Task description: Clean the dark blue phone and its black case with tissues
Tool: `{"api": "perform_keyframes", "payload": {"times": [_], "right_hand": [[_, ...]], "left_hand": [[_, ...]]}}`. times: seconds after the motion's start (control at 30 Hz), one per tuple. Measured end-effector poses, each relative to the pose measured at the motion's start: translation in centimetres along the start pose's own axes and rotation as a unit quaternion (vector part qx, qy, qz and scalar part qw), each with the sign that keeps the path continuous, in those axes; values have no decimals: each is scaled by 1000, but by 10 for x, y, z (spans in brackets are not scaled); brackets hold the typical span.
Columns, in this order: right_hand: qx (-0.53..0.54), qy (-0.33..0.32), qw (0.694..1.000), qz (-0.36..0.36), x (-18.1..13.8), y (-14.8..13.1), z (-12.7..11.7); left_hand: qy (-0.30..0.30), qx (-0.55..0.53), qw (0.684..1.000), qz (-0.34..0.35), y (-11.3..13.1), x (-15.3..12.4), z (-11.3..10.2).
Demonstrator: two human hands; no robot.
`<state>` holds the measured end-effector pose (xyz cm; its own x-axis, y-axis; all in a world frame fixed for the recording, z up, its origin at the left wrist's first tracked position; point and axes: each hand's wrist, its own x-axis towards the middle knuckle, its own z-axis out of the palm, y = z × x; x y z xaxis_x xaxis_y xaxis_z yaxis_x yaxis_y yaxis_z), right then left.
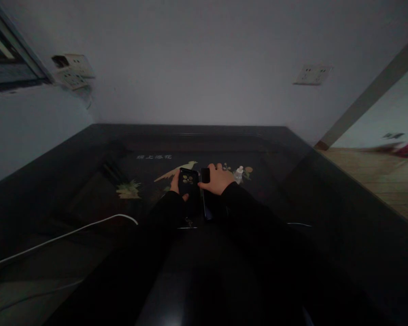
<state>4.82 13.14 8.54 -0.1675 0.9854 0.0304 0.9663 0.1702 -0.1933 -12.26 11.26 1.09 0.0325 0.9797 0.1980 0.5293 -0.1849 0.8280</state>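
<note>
A black phone case (192, 189) with several round camera cut-outs stands near the middle of the dark table. My left hand (175, 183) grips its left edge, the thumb lying across the near side. Just to its right is a dark, shiny phone (208, 212), lying lengthwise toward me. My right hand (219, 178) is closed over the upper part of this phone, with the thumb reaching left toward the gap between the two. The lower parts of both blend into the dark sleeves and tabletop.
A small clear bottle with a white top (239, 174) stands right of my right hand. The glossy table (190, 130) carries printed birds and flowers. A white cable (88, 225) runs across its left side. Wall sockets (313, 74) are behind at the right.
</note>
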Motion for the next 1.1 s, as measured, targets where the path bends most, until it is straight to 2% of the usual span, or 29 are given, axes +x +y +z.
{"api": "perform_keyframes", "payload": {"times": [0.1,0.2,0.37,0.7,1.1], "right_hand": [[-13,-2,1000,3,2,0,5],[-23,-6,1000,5,4,0,10],[-38,-12,999,17,8,0,16],[-49,-23,998,24,12,0,19],[-59,-20,997,34,16,2,22]], "left_hand": [[-20,134,990,-51,22,-8,-4],[-44,244,963,-104,37,-14,-4],[-89,352,922,-134,45,-16,-2],[-148,426,876,-171,39,-11,-3],[-182,450,858,-169,35,-9,-5]]}}
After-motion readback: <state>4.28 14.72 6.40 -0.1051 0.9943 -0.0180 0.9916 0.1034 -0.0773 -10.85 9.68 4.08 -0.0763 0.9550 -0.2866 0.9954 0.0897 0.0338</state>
